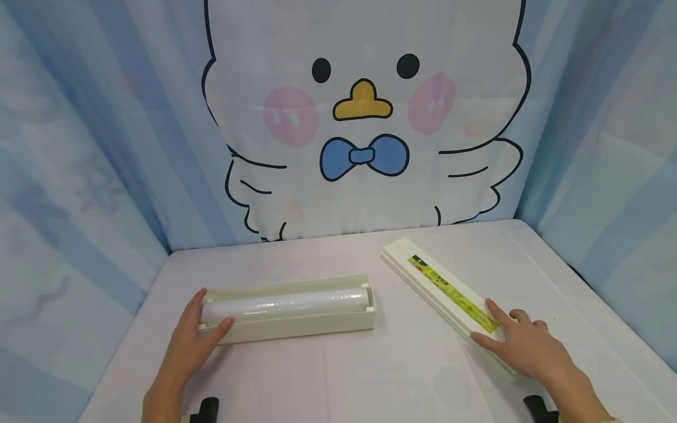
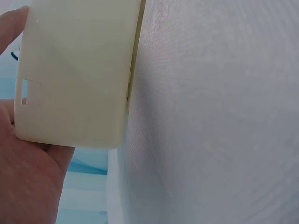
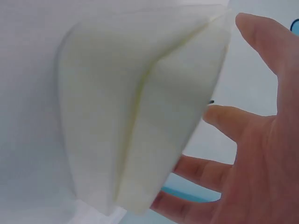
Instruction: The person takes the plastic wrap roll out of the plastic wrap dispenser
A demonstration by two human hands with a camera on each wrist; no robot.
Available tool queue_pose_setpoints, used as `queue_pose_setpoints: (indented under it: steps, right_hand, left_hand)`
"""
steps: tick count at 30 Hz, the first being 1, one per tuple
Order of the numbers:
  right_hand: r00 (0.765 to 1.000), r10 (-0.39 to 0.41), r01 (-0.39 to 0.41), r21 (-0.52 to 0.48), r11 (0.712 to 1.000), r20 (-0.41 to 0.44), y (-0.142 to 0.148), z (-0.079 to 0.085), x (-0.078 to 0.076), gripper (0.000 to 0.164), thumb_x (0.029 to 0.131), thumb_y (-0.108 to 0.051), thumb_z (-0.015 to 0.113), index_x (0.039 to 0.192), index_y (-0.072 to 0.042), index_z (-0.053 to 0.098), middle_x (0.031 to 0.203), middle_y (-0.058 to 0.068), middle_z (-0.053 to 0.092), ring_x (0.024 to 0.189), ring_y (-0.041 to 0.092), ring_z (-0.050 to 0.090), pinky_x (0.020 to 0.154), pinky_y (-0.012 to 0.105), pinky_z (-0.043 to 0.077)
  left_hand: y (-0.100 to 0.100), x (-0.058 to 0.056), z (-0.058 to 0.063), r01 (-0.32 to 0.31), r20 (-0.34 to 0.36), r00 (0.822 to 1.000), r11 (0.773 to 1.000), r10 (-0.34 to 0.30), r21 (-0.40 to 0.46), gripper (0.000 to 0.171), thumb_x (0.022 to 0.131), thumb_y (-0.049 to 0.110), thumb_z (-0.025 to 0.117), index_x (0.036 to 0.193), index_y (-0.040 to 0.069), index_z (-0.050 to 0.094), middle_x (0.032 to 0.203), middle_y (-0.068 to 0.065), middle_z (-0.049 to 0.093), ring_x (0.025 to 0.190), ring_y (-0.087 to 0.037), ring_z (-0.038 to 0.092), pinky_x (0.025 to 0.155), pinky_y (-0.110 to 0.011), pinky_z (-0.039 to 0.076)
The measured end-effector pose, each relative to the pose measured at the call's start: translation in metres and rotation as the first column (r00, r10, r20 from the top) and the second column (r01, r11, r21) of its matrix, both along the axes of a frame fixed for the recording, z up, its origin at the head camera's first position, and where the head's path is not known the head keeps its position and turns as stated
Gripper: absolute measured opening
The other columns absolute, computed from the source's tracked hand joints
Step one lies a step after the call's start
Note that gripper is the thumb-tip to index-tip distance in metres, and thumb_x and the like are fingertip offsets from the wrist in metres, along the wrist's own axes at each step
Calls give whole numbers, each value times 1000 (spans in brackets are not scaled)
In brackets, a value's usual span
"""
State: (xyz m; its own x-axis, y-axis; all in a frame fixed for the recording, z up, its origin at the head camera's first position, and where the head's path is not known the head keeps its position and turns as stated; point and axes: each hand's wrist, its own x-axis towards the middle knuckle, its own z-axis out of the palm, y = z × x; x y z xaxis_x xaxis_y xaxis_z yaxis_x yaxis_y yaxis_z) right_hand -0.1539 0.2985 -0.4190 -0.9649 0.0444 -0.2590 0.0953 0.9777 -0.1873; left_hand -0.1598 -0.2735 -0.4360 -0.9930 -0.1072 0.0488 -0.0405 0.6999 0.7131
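A long cream box (image 1: 307, 329) without its lid lies on the left of the table, with a roll of clear plastic wrap (image 1: 291, 304) inside. My left hand (image 1: 187, 341) grips the box's left end, thumb on the near wall and fingers at the far side. In the left wrist view the box's end wall (image 2: 77, 84) fills the space beside my palm. A long white lid-like case (image 1: 433, 288) with a green and yellow label lies slanted on the right. My right hand (image 1: 529, 346) spreads over its near end, fingertips touching it, thumb by its left edge.
A pale cloth covers the table (image 1: 338, 382). Behind it hangs a curtain (image 1: 365, 200) printed with a white cartoon bird, and blue-striped curtains (image 1: 624, 194) close off both sides. A dark wrist mount (image 1: 206, 409) shows by my left forearm.
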Motion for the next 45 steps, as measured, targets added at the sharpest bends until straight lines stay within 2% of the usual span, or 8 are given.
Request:
queue_pose_setpoints:
  steps: [5, 11, 15, 35, 45]
  right_hand:
    - [997, 9, -7, 27, 1000, -73, -1, 5, -3, 106, 86, -81, 49, 156, -3, 28, 134, 42, 36, 108, 65, 42, 68, 71, 47]
    - [978, 20, -9, 53, 999, -210, -9, 14, -6, 100, 88, -73, 57, 156, -5, 29, 137, 40, 36, 111, 67, 41, 69, 75, 45]
    - [965, 25, -12, 50, 999, -261, -17, 18, -8, 97, 88, -70, 60, 155, -6, 32, 138, 39, 36, 114, 66, 40, 71, 77, 43]
    - [937, 74, -76, 8, 997, -341, -62, 29, -24, 92, 88, -63, 66, 157, -10, 33, 145, 30, 39, 120, 61, 39, 81, 74, 42]
    - [922, 107, -123, -18, 992, -371, -78, 37, -31, 92, 88, -62, 67, 158, -13, 33, 148, 28, 39, 123, 60, 38, 86, 76, 39]
  left_hand:
    - [0, 0, 1, -3, 5, 1000, 1000, 3, -3, 97, 95, 41, 68, 158, -6, 11, 160, -34, 16, 145, -52, 17, 113, -68, 19]
    - [0, 0, -1, 2, -11, 1000, 1000, -2, 0, 96, 95, 40, 69, 158, -6, 12, 160, -34, 17, 145, -52, 18, 113, -68, 19]
    - [0, -1, -1, 1, -5, 1000, 1000, -1, 2, 97, 95, 41, 69, 158, -5, 11, 160, -33, 16, 145, -52, 17, 113, -68, 18]
    - [-2, -1, -3, 9, -29, 1000, 1000, -9, -3, 94, 95, 38, 69, 157, -6, 14, 159, -34, 18, 146, -51, 18, 113, -67, 20]
    - [0, -2, -2, -16, 9, 1000, 1000, 17, -22, 95, 96, 40, 68, 158, -4, 12, 161, -32, 17, 146, -50, 17, 115, -66, 18]
